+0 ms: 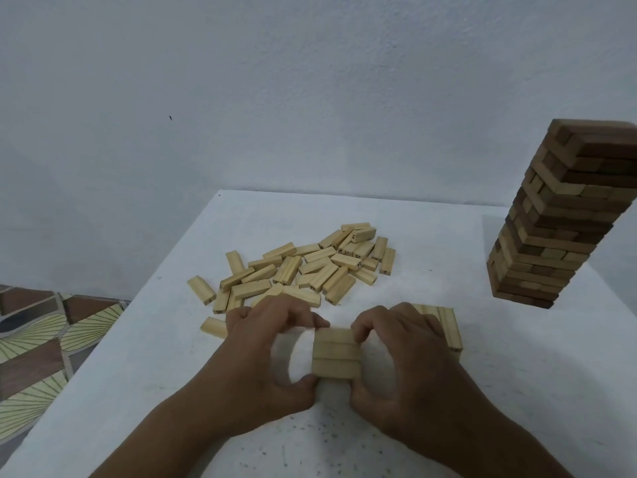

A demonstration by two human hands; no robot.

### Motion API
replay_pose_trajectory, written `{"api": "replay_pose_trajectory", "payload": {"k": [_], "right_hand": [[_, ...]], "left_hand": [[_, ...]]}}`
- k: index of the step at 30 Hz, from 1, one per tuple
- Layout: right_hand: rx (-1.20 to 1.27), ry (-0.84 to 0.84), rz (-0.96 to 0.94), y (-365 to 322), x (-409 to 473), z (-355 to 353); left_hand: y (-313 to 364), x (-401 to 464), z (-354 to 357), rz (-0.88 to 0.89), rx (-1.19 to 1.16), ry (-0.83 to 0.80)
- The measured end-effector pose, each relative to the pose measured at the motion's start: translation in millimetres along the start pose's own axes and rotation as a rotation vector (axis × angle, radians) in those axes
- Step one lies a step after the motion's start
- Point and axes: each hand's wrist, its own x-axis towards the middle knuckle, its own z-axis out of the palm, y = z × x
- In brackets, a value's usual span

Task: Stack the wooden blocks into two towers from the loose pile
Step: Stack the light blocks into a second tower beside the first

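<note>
A: Both hands hold 3 pale blocks [336, 353] as 1 row, left hand [272, 350] and right hand [400, 353] pinching the ends just above the tabletop [499, 391].

B: Squeeze evenly and set them down flat, I'd say, near the blocks by the right wrist [448, 326].

A: Loose pile [300, 267] behind, finished tower [558, 215] far right.

B: White wall [275, 98], patterned tiled floor [31, 346] left.

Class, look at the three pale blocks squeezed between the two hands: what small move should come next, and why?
Probably carry the three pale blocks, gripped by the left hand and right hand, onto the low layer of blocks just behind the right hand. One tall tower already stands; the loose pile remains unstacked.
</note>
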Motion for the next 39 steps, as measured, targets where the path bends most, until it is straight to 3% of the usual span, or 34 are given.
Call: {"api": "replay_pose_trajectory", "payload": {"k": [3, 11, 19, 26, 39], "right_hand": [[0.074, -0.008, 0.074, 4.2, 0.7, -12.2], [0.191, 0.103, 0.183, 29.8, -6.4, -57.5], [0.227, 0.23, 0.307, 65.7, -24.8, -57.0], [0.278, 0.214, 0.338, 73.7, -30.0, -44.2], [0.303, 0.171, 0.367, 80.0, -33.1, -40.2]], "left_hand": [[11.4, 6.1, -2.1, -0.075, -0.174, 0.055], [47.1, 46.2, 12.9, -0.044, -0.138, 0.069], [66.1, 71.7, 58.2, -0.044, -0.326, 0.026], [58.0, 69.3, 74.0, -0.151, -0.36, 0.038], [47.1, 67.8, 82.5, -0.164, -0.34, -0.008]]}}
